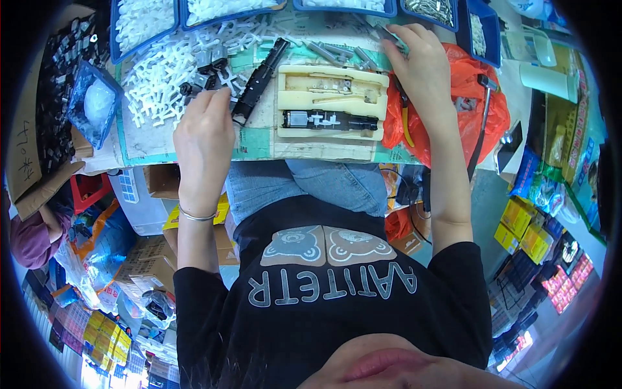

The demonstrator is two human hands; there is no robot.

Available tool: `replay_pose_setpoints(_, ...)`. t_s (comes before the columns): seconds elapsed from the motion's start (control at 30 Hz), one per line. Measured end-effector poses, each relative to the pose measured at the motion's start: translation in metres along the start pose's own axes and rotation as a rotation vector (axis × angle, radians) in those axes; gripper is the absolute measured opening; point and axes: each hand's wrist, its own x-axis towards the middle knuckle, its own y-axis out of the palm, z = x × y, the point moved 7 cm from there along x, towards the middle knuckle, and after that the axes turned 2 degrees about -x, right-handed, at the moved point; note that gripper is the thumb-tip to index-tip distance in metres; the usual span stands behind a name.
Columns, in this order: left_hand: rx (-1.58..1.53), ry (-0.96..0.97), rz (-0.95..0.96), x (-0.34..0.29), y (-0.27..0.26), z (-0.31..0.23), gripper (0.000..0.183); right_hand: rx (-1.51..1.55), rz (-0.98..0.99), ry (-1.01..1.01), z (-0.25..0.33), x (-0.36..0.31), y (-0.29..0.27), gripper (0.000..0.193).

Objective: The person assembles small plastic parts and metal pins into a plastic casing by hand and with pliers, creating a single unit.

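Observation:
My left hand (206, 133) is closed, its fingertips pinched together over the bench beside some small black plastic parts (210, 72); whatever they grip is hidden. Just right of it, a long black plastic housing (260, 82) lies slanted. A cream block-shaped fixture (283, 100) sits in the middle, and its nearer slot holds a black housing (359, 122) with white cross-shaped pieces (319, 119) in it. At the back right, my right hand (424, 68) has its fingers curled together near several grey cylindrical pieces (334, 53). What lies between those fingers is unclear.
White branching pieces (155, 91) are heaped at left. Blue bins (178, 23) line the back edge. A red plastic bag (495, 120) carries a hammer (484, 100), and a yellow-handled tool (407, 126) lies by its left side. A box of black parts (65, 71) stands far left.

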Motion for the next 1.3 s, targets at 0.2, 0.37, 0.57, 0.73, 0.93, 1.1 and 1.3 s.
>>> replay_pose_setpoints(0.2, 0.034, 0.017, 0.137, 0.008, -0.005, -0.004, 0.013, 0.016, -0.006, -0.074, 0.029, 0.011, 0.012, 0.017)
replay_pose_setpoints(0.37, 0.088, 0.157, 0.215, 0.005, -0.004, 0.000, 0.021, 0.096, 0.034, -0.083, 0.025, 0.007, 0.013, 0.011)
replay_pose_setpoints(0.57, -0.013, 0.138, 0.126, 0.001, -0.006, 0.010, 0.025, 0.484, 0.068, 0.323, -0.003, -0.002, 0.021, 0.009)
replay_pose_setpoints(0.73, -0.441, -0.045, -0.209, -0.006, -0.019, 0.030, 0.025, 0.717, -0.055, 0.255, -0.008, -0.011, 0.007, 0.005)
replay_pose_setpoints(0.93, -0.795, -0.235, -0.266, -0.023, -0.021, 0.046, 0.016, 1.229, 0.007, 0.497, -0.015, -0.023, 0.010, 0.017)
replay_pose_setpoints(1.1, -0.842, -0.473, -0.341, -0.039, -0.050, 0.062, 0.023, 1.139, -0.016, 0.448, -0.011, -0.030, 0.014, 0.023)
replay_pose_setpoints(1.3, -0.629, -0.494, -0.498, -0.047, -0.118, 0.135, 0.015, 1.065, 0.001, 0.466, -0.002, -0.030, 0.009, 0.025)
